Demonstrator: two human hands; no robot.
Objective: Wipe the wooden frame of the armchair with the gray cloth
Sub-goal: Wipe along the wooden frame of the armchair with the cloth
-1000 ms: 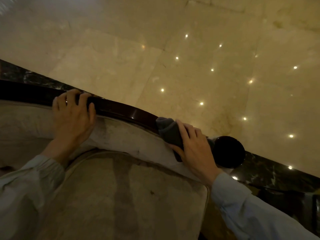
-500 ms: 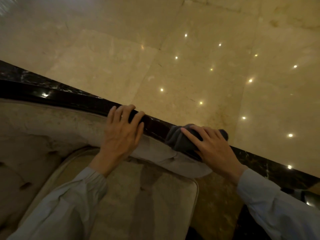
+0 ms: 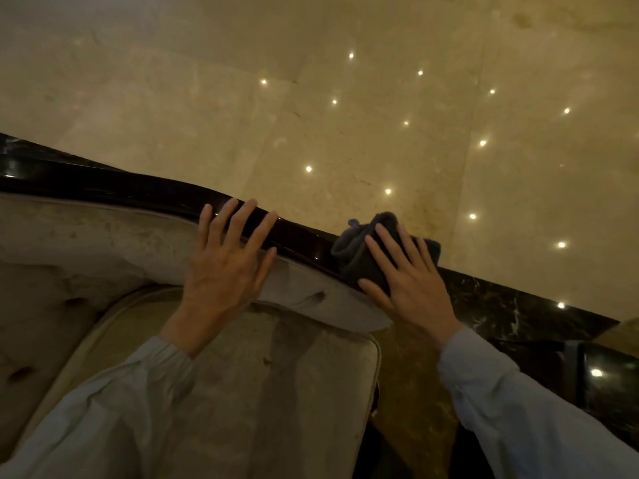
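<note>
The armchair's dark glossy wooden frame (image 3: 103,188) runs as a curved rail from the left edge down toward the centre right. My left hand (image 3: 224,267) lies flat with spread fingers over the rail and the beige upholstery just below it. A bunched gray cloth (image 3: 356,250) sits on the rail's right end. My right hand (image 3: 408,281) presses down on the cloth, fingers extended over it, covering its near part.
The beige seat cushion (image 3: 259,392) fills the lower middle, with tufted padding (image 3: 52,271) at left. Polished beige marble floor (image 3: 311,98) with light reflections lies beyond the rail. A dark marble strip (image 3: 518,305) runs at right.
Both hands have slid along the rail toward its right end, with the cloth under my right hand. My left hand went from gripping the rail to lying flat on it.
</note>
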